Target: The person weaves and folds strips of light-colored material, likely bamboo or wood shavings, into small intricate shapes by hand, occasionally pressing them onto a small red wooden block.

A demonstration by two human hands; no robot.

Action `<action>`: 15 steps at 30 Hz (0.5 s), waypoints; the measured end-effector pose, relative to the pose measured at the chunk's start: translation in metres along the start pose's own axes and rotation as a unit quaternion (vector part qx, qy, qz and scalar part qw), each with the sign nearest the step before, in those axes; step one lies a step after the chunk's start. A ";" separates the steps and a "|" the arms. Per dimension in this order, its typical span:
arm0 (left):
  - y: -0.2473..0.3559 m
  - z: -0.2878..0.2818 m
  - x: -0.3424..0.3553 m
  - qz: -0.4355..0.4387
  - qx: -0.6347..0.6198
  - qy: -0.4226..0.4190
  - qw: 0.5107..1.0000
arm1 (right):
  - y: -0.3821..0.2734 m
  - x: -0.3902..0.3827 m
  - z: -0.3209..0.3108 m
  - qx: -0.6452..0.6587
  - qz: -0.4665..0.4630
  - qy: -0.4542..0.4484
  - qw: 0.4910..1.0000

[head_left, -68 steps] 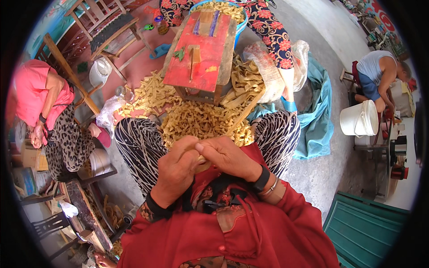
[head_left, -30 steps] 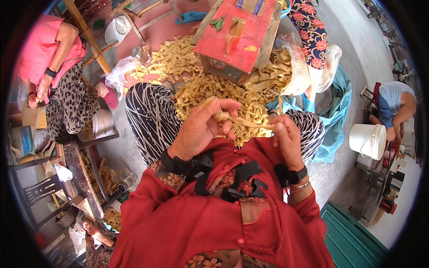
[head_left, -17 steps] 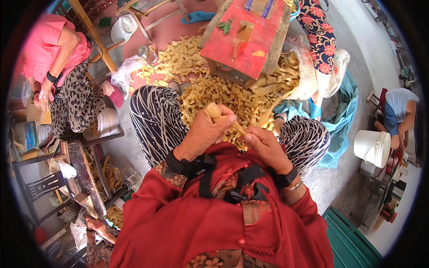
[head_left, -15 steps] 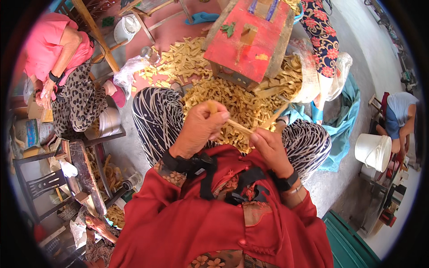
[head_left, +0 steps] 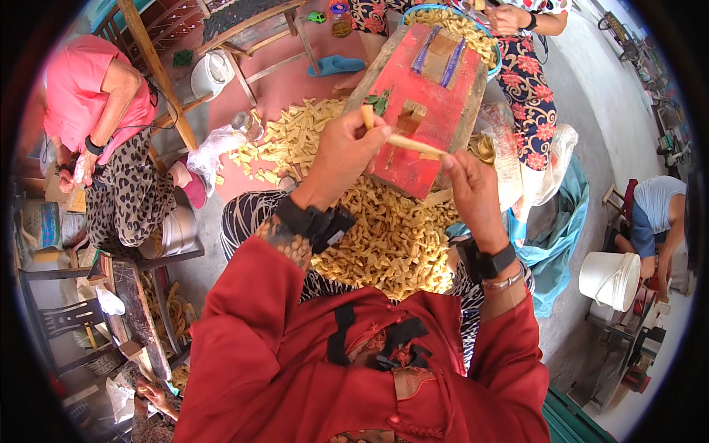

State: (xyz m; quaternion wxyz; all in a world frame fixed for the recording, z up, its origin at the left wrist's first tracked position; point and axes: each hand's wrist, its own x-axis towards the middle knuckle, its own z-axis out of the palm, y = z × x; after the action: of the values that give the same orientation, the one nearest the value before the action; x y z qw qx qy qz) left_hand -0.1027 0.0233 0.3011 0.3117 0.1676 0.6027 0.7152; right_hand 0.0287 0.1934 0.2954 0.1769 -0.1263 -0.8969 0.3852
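Note:
In front of the red wooden box (head_left: 402, 144), I hold a pale yellow, flat strip (head_left: 415, 145) stretched between both hands. One end is pinched by my left hand (head_left: 346, 153), with a short rolled or folded piece standing up above its fingers. The other end sits between the thumb and fingers of my right hand (head_left: 475, 193). Below my hands, between my knees, lies a large heap of short, knotted-looking yellow pieces (head_left: 391, 240). A green leaf (head_left: 379, 102) rests on the box top. Whether the strip's raised piece is a knot, I cannot tell.
A blue-rimmed basin (head_left: 484, 37) of pieces stands beyond the box, beside another person's hand (head_left: 509, 18). A person in pink (head_left: 96, 88) sits at left. A white bucket (head_left: 609, 280) is at right, and teal cloth (head_left: 557, 258) lies on the floor.
Both my hands have moved up and forward with the strip, from over the heap to over the box. The view has shifted, showing more of the basin and the far person's hands.

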 end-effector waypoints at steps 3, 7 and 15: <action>-0.028 -0.009 0.033 0.152 0.249 0.028 0.956 | 0.011 0.010 0.015 -0.080 -0.003 0.017 0.997; -0.055 -0.020 0.022 0.140 0.341 0.103 0.924 | 0.038 -0.030 0.033 -0.104 0.010 -0.053 0.993; -0.051 -0.031 -0.076 -0.025 0.412 -0.107 0.905 | -0.037 -0.101 0.024 0.229 0.100 -0.186 0.950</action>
State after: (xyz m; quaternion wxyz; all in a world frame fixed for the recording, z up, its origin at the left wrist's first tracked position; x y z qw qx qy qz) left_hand -0.0521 -0.0457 0.2554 0.2951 0.3419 0.8105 0.3730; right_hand 0.1073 0.1163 0.2849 -0.0084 -0.0978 -0.7846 0.6122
